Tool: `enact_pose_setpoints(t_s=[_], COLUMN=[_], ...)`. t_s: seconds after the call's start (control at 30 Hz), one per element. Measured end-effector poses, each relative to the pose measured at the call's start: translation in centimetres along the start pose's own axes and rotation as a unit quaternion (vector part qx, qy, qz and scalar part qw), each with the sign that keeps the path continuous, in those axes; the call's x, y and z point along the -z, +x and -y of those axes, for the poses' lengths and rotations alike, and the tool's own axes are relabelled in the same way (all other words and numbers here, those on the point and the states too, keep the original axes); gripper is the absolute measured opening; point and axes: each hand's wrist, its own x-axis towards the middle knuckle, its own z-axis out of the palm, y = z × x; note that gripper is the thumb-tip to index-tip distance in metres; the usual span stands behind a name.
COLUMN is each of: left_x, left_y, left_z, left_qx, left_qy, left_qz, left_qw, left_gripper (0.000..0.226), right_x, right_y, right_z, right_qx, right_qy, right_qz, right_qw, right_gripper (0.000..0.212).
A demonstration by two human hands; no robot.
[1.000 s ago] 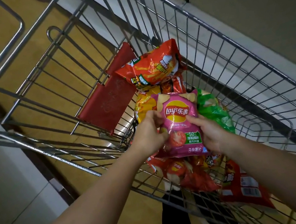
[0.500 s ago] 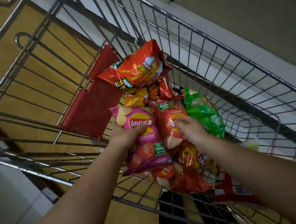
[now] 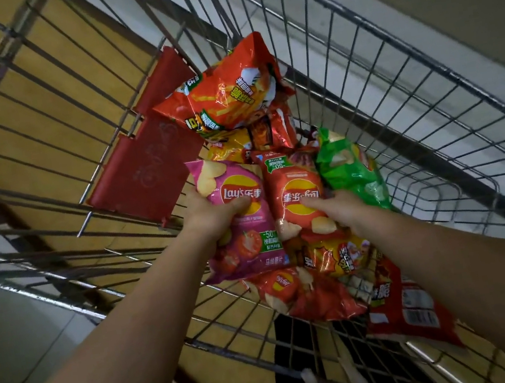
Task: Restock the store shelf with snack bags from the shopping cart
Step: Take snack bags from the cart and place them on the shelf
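Left hand (image 3: pixel 212 217) has the pink chip bag (image 3: pixel 239 222) pinched, thumb across its front, probably freeing the other hand. Right hand (image 3: pixel 339 211) lies on the red bag (image 3: pixel 297 191) just beside it in the cart (image 3: pixel 391 78), fingers laid flat, no real grip yet.

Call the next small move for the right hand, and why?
Probably close the right hand on the red Lay's bag and lift it. The left hand already grips the pink Lay's bag, while the right hand's fingers only rest on the red one, which lies on top of the pile in the cart.
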Motion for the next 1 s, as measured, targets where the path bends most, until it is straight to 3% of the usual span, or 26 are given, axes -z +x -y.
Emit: enact_pose_setpoints(t_s=[0.17,0.3,0.37,0.43,0.47,0.53,0.57,0.63,0.7,0.77,0.87,1.0], left_x=[0.4,1.0,0.7,-0.3,-1.0,-2.4,-3.1,-4.2,-5.0,-5.6,-6.2,-6.9], left_y=[0.0,-0.7,-1.4,-2.1,-2.3,-2.6,-2.6,-2.6,-2.5,-2.4,-2.1,-2.2], left_z=[-0.8,-2.8,-3.7,-4.3,-4.4,-4.2,-4.0,-3.5,-3.0,-2.5,-2.3,-2.5], left_qx=[-0.056,-0.135,-0.186,-0.229,-0.242,-0.248,-0.248,-0.249,-0.241,-0.228,-0.228,-0.235], left_qy=[0.055,0.188,0.272,0.338,0.358,0.380,0.384,0.391,0.411,0.428,0.433,0.449], left_qz=[-0.001,0.022,0.040,0.058,0.069,0.088,0.096,0.104,0.097,0.088,0.073,0.070], left_qw=[0.997,0.973,0.943,0.911,0.899,0.887,0.884,0.880,0.874,0.870,0.869,0.859], left_gripper=[0.088,0.098,0.096,0.095,0.097,0.102,0.105,0.107,0.105,0.102,0.101,0.103], right_x=[1.6,4.5,6.1,6.8,6.9,6.6,6.2,5.7,5.5,5.9,6.9,6.4], right_y=[-0.8,-2.1,-2.7,-3.3,-3.7,-4.4,-4.5,-4.2,-3.5,-2.8,-2.8,-4.7], right_z=[0.5,1.8,2.5,3.4,3.8,4.3,4.4,4.0,2.8,1.3,-1.5,-5.6], right_qx=[0.001,-0.009,0.022,0.079,0.099,0.123,0.134,0.185,0.276,0.310,0.254,0.181], right_qy=[-0.005,-0.187,-0.385,-0.596,-0.670,-0.752,-0.772,-0.780,-0.724,-0.603,-0.372,-0.156], right_qz=[0.067,0.169,0.181,0.157,0.137,0.115,0.110,0.069,-0.021,-0.136,-0.239,-0.293], right_qw=[0.998,0.968,0.905,0.783,0.723,0.637,0.611,0.594,0.632,0.722,0.860,0.926], right_gripper=[0.049,0.044,0.048,0.055,0.057,0.057,0.055,0.046,0.045,0.060,0.076,0.061])
